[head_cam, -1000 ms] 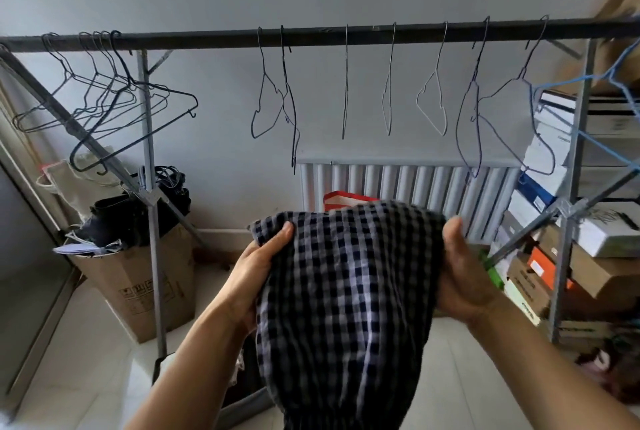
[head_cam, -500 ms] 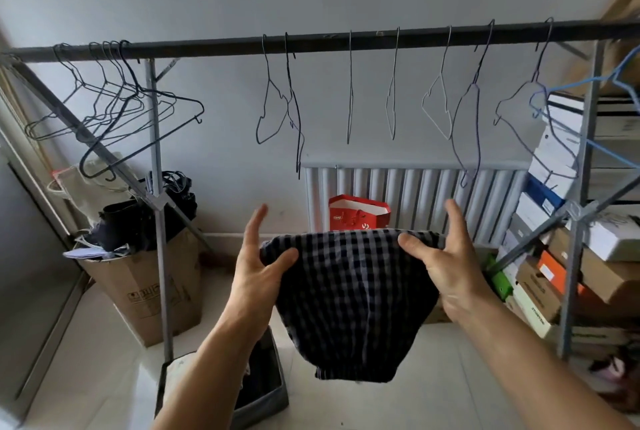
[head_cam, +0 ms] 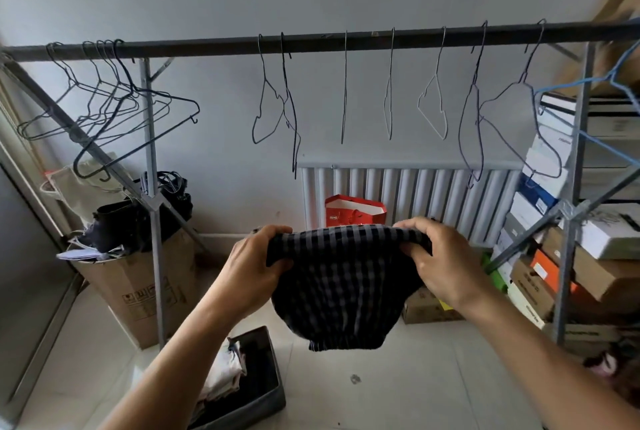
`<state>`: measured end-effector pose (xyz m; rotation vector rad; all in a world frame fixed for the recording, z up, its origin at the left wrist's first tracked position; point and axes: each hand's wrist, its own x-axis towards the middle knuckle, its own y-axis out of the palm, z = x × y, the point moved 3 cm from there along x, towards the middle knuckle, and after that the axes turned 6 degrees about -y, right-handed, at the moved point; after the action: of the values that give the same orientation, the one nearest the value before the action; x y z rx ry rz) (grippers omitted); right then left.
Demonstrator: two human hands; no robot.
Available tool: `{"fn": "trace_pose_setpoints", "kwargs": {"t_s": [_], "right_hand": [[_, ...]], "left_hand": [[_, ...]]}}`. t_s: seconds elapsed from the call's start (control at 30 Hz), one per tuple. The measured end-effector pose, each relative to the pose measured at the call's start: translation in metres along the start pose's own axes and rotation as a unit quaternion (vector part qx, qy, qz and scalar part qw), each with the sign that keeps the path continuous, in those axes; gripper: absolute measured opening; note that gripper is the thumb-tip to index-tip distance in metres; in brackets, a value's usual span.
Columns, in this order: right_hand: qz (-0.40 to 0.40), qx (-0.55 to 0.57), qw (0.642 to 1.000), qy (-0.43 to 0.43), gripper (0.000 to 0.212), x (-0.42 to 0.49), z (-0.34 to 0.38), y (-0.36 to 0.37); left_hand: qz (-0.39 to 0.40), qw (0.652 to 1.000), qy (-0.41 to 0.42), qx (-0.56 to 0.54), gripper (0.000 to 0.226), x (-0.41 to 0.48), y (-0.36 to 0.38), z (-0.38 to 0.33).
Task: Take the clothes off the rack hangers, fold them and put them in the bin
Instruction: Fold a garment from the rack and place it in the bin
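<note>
I hold a dark blue checked garment (head_cam: 341, 286) folded over in front of me, below the rack bar. My left hand (head_cam: 254, 267) grips its upper left edge and my right hand (head_cam: 440, 261) grips its upper right edge, fingers curled over the fold. The cloth hangs down between my hands. A dark grey bin (head_cam: 263, 398) stands on the floor at lower left, with folded light clothes (head_cam: 225, 374) inside. The rack bar (head_cam: 346, 43) carries only bare wire hangers (head_cam: 273, 100).
A cardboard box (head_cam: 138, 287) with dark items stands at the left by the rack leg (head_cam: 156, 256). A radiator (head_cam: 415, 197) and a red bag (head_cam: 353, 209) are at the wall. Stacked shoe boxes (head_cam: 540, 249) fill the right.
My fingers were spread open half a second ago; both hands now curl over the garment's top fold. The garment has been folded shorter and sits lower than a second ago.
</note>
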<state>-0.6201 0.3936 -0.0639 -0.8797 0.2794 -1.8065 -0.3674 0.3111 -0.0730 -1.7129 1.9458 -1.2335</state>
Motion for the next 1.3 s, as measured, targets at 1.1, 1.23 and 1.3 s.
{"fn": "trace_pose_setpoints", "kwargs": {"t_s": [1.1, 1.23, 1.3], "right_hand": [[0.170, 0.553, 0.747, 0.329, 0.089, -0.010, 0.018, 0.085], [0.110, 0.615, 0.692, 0.362, 0.060, -0.009, 0.031, 0.088], [0.089, 0.599, 0.711, 0.359, 0.051, -0.011, 0.031, 0.089]], "left_hand": [[0.021, 0.985, 0.170, -0.009, 0.031, -0.029, 0.007, -0.041], [0.060, 0.971, 0.229, 0.040, 0.047, -0.054, 0.021, -0.033], [0.094, 0.974, 0.206, 0.012, 0.052, -0.062, 0.026, -0.029]]}}
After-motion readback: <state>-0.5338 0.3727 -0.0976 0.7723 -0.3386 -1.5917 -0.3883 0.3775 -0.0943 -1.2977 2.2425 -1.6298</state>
